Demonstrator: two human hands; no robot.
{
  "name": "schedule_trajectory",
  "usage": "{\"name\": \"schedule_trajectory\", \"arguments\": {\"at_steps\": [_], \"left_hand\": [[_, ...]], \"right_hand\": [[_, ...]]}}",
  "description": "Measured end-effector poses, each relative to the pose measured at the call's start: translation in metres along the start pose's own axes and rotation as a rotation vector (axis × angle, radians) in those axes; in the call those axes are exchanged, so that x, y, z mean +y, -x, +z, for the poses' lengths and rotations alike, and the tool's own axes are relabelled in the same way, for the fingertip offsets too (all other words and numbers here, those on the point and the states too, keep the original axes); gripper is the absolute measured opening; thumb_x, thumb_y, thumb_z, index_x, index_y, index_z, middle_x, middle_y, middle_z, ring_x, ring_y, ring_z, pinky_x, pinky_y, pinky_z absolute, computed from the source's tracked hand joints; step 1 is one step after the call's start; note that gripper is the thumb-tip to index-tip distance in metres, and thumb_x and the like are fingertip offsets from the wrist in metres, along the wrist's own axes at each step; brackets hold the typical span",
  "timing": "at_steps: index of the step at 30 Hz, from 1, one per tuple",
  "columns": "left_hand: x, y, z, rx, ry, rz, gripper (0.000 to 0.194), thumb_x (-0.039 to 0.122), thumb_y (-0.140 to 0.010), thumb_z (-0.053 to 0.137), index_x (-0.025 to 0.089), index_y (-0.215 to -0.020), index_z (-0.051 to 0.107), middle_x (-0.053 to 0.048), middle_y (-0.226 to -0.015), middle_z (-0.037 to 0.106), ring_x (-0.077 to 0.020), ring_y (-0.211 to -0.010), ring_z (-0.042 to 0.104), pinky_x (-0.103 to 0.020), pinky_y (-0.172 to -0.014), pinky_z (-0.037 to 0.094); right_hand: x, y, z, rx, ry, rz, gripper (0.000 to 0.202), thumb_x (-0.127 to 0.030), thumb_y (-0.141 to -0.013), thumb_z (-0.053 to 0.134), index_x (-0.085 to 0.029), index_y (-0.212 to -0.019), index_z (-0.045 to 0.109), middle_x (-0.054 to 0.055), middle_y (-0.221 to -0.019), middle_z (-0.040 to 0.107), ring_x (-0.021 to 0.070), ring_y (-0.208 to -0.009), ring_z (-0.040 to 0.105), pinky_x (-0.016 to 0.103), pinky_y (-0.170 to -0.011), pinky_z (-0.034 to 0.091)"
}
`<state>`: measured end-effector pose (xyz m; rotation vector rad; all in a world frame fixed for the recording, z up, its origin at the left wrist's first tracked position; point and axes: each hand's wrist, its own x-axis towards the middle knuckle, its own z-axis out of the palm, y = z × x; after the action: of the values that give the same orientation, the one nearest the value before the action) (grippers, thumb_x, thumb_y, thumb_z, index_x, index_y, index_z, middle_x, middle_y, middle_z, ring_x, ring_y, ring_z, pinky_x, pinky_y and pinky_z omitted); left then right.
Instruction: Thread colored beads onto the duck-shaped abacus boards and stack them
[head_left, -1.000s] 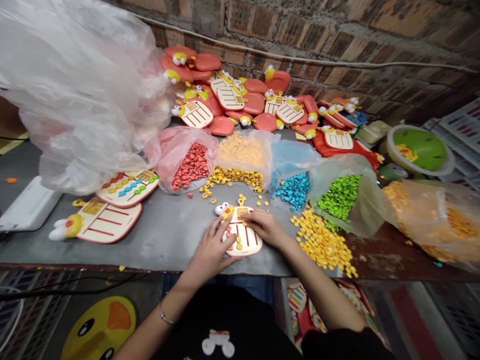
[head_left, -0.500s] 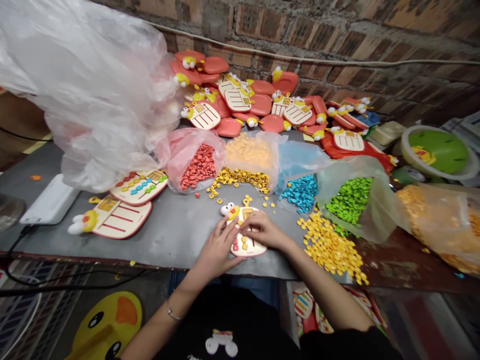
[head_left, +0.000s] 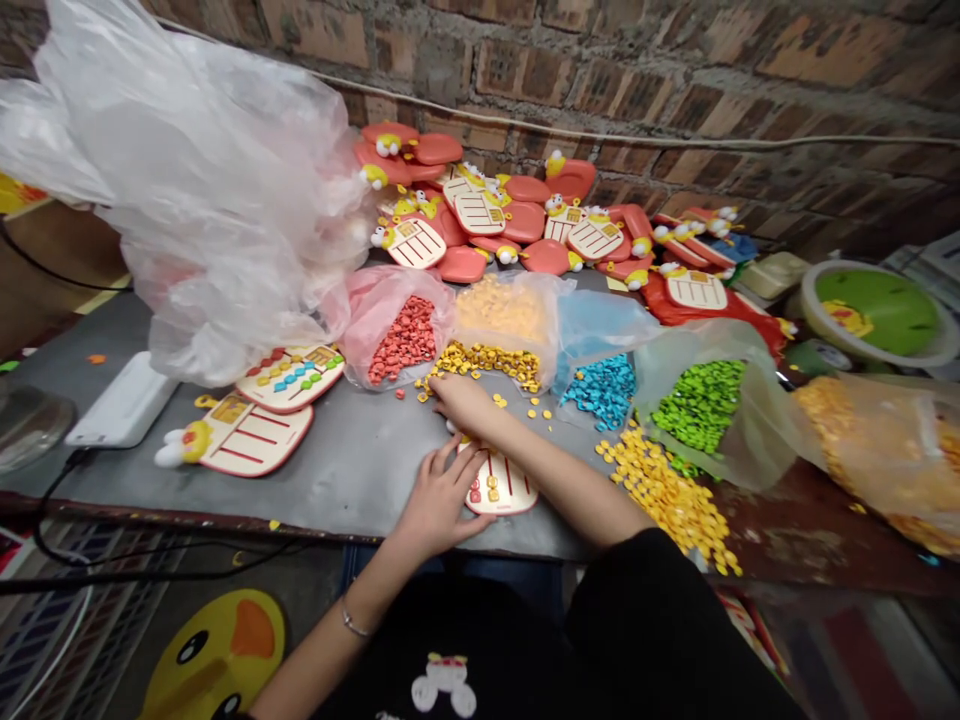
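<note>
A cream duck-headed toy board [head_left: 517, 490] with slots lies flat at the table's front edge. My left hand [head_left: 439, 500] rests on its left side, fingers stretched out and thumb along the near rim. Red and gold pieces sit in two of its slots; my right forearm covers part of the board, and its head is mostly hidden. Crossing above the board, my right hand [head_left: 463, 405] has its fingertips together at loose gold pieces [head_left: 487, 362] in front of the open bags. Whether a piece is between those fingers is hidden.
Bags of red pieces [head_left: 405, 340], blue pieces [head_left: 600, 390] and green pieces [head_left: 701, 400] stand behind. Yellow pieces [head_left: 667, 490] are heaped at right. Two boards [head_left: 259, 440] and a white power bank [head_left: 124, 400] lie left. More boards [head_left: 525, 220] pile against the brick wall.
My right hand has left the board's slots and reached forward and left to the gold pieces. My left hand stays on the board. The view has shifted slightly.
</note>
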<state>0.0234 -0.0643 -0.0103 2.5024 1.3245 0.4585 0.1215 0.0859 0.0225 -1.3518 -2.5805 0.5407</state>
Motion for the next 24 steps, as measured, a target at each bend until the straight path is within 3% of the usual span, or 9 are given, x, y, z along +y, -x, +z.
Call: {"name": "schedule_trajectory", "arguments": {"at_steps": [3,5,8,12,16,21,24], "left_hand": [[0.000,-0.001,0.001,0.016,-0.019,0.004,0.085,0.060,-0.076,0.065,0.026,-0.148,0.034,-0.009,-0.148,0.043,-0.0357,-0.136,0.030,-0.049,-0.105,0.025],[0.002,-0.003,0.002,0.022,-0.035,0.006,0.088,0.069,-0.074,0.064,0.030,-0.148,0.034,-0.009,-0.149,0.042,-0.0362,-0.134,0.032,-0.051,-0.105,0.023],[0.004,-0.007,0.003,0.024,-0.054,-0.005,0.094,0.075,-0.071,0.062,0.030,-0.148,0.033,-0.010,-0.148,0.043,-0.0361,-0.132,0.035,-0.052,-0.104,0.023],[0.007,-0.010,0.003,0.026,-0.060,-0.031,0.095,0.071,-0.070,0.066,0.025,-0.148,0.035,-0.011,-0.145,0.047,-0.0360,-0.129,0.038,-0.053,-0.103,0.022],[0.006,-0.009,0.004,0.048,-0.055,-0.027,0.090,0.067,-0.070,0.068,0.022,-0.144,0.043,-0.013,-0.143,0.048,-0.0366,-0.128,0.038,-0.052,-0.103,0.024],[0.004,-0.008,0.005,0.052,-0.050,-0.001,0.078,0.063,-0.070,0.072,0.027,-0.136,0.052,-0.012,-0.144,0.046,-0.0372,-0.126,0.039,-0.053,-0.102,0.025],[0.005,-0.008,0.004,0.050,-0.039,-0.028,0.083,0.064,-0.069,0.072,0.024,-0.138,0.049,-0.013,-0.144,0.046,-0.0362,-0.127,0.038,-0.052,-0.103,0.025]], "right_hand": [[0.005,0.002,-0.006,0.009,-0.051,-0.057,0.017,-0.001,-0.083,0.059,-0.015,-0.091,0.065,0.004,-0.091,0.067,0.0176,-0.087,0.063,0.025,-0.077,0.047],[0.015,0.017,-0.014,0.068,-0.182,-0.110,0.020,-0.002,-0.085,0.055,-0.017,-0.090,0.066,0.003,-0.091,0.065,0.0160,-0.088,0.062,0.025,-0.080,0.048],[0.035,0.053,-0.023,0.255,-0.460,-0.118,0.010,-0.014,-0.088,0.057,-0.019,-0.089,0.066,0.005,-0.093,0.062,0.0167,-0.088,0.062,0.027,-0.077,0.051],[0.061,0.106,-0.019,0.475,-0.654,0.029,0.012,-0.030,-0.089,0.059,-0.020,-0.093,0.063,0.007,-0.095,0.062,0.0193,-0.086,0.064,0.032,-0.074,0.054],[0.075,0.137,-0.005,0.481,-0.466,0.047,0.009,-0.028,-0.089,0.060,-0.020,-0.088,0.065,0.007,-0.090,0.068,0.0217,-0.086,0.064,0.038,-0.080,0.053],[0.076,0.141,0.003,0.442,-0.222,-0.077,0.017,-0.022,-0.092,0.053,-0.021,-0.082,0.066,0.009,-0.093,0.068,0.0235,-0.091,0.059,0.042,-0.084,0.050],[0.076,0.146,-0.002,0.396,-0.209,-0.112,0.017,-0.022,-0.092,0.053,-0.021,-0.081,0.065,0.010,-0.092,0.067,0.0238,-0.090,0.057,0.041,-0.083,0.050]]}}
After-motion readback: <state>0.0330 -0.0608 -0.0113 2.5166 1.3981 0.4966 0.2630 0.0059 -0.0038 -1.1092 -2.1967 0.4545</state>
